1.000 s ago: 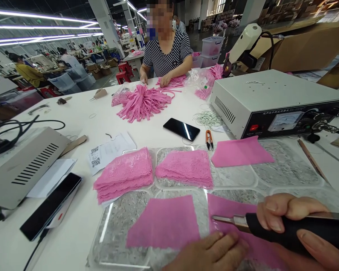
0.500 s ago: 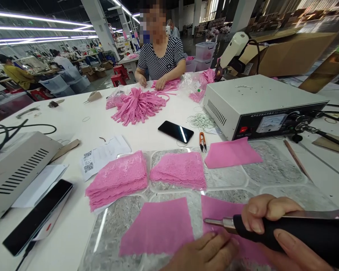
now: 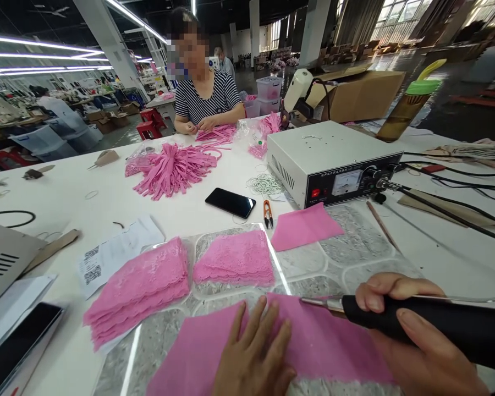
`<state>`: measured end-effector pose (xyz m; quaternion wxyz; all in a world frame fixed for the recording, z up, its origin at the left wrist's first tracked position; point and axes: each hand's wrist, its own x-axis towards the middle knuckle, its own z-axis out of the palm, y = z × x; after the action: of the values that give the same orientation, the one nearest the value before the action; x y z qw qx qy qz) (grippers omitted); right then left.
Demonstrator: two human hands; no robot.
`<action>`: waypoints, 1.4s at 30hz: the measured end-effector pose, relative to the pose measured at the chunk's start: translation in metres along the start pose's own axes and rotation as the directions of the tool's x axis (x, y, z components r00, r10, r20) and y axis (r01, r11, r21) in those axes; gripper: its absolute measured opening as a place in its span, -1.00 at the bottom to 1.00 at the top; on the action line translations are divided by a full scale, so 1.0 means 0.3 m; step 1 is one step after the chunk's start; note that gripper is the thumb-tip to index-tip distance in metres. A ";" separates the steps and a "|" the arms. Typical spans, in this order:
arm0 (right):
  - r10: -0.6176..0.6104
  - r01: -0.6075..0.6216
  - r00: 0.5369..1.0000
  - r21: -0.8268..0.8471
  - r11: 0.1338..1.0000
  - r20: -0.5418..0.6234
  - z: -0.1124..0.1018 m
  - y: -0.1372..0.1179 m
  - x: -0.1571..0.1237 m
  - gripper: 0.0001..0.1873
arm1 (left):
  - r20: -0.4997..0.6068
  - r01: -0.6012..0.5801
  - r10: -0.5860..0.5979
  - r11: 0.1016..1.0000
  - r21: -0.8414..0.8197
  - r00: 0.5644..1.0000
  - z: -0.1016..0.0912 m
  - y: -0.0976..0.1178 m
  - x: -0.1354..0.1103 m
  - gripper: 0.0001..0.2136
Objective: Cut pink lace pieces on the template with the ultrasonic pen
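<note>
My left hand (image 3: 251,352) lies flat with fingers spread across two plain pink fabric pieces, the left piece (image 3: 185,352) and the right piece (image 3: 330,346), where their edges come close. My right hand (image 3: 416,330) grips a black-handled tool (image 3: 470,330) with a slim metal tip. The tip rests on or just above the upper edge of the right piece; contact cannot be made out. Beyond the hands lie a tall stack of pink lace pieces (image 3: 144,286), a lower lace stack (image 3: 235,258) and a single pink piece (image 3: 305,226). A grey marbled mat (image 3: 358,236) lies underneath.
Behind the mat are a phone (image 3: 231,202), orange thread snips (image 3: 268,213), tangled thread (image 3: 266,186) and a grey control box (image 3: 313,151) with cables. A printed sheet (image 3: 119,250) lies left. Across the table a person in stripes handles pink strips (image 3: 173,168).
My left hand has moved left and away, from beside the tool tip to flat over both pieces, fingers spreading. The tool stays over the right piece. The view has swung to the right.
</note>
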<state>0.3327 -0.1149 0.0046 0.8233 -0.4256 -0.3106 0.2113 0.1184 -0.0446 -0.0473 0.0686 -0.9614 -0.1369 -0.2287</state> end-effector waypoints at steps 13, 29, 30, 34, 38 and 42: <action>-0.010 0.007 0.996 0.027 1.000 0.091 -0.016 0.047 -0.013 -0.96 | -0.001 -0.005 0.005 1.000 0.007 1.000 0.003 -0.009 -0.004 -0.63; -0.012 0.005 0.992 -0.062 0.998 -0.124 -0.078 -0.026 0.023 -0.93 | -0.018 -0.029 0.029 1.000 -0.004 0.999 -0.011 -0.026 0.002 -0.64; -0.014 0.007 0.994 -0.066 0.998 -0.107 -0.075 -0.023 0.022 -0.93 | -0.019 -0.030 0.030 1.000 -0.009 0.999 -0.010 -0.026 0.002 -0.64; -0.022 0.017 0.997 -0.068 0.998 -0.072 -0.074 -0.023 0.023 -0.93 | -0.014 -0.033 0.033 0.999 -0.018 0.999 -0.007 -0.023 -0.002 -0.64; -0.020 0.017 0.998 -0.059 0.998 -0.060 -0.084 -0.016 0.014 -0.92 | -0.017 -0.039 0.039 0.999 -0.003 0.999 -0.004 -0.023 -0.004 -0.64; 0.006 -0.008 1.000 -0.070 0.998 -0.026 -0.087 -0.004 0.004 -0.93 | -0.015 -0.049 0.050 0.999 0.014 0.999 -0.001 -0.028 -0.007 -0.63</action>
<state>0.3518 -0.1297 -0.0056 0.8111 -0.4578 -0.3057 0.1976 0.1140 -0.0370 -0.0473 0.0819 -0.9622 -0.1141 -0.2333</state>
